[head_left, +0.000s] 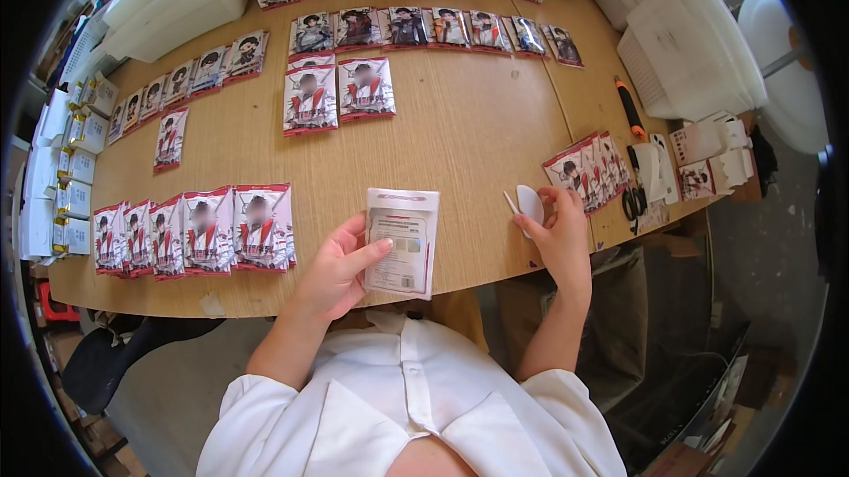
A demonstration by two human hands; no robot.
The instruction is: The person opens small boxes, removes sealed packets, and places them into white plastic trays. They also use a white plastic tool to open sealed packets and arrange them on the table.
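My left hand (332, 269) grips a flat sealed card packet (405, 251) near the table's front edge, thumb on top. Its pale back faces up, showing fine print and a barcode. To the right, my right hand (564, 234) pinches a small white rounded piece (530, 202) with a thin strip-like edge; its exact kind I cannot make out. Just beyond that hand lies a fanned pile of red and white card packets (575, 169). Left of my left hand, overlapping stacks of similar packets (205, 234) line the table's front.
More packets (407, 28) form rows across the wooden table (442, 123). Black-handled scissors (632, 198) and an orange and black cutter (630, 107) lie at the right, beside opened cartons (716, 154). White boxes (78, 167) line the left edge; translucent bins (690, 53) stand at the back.
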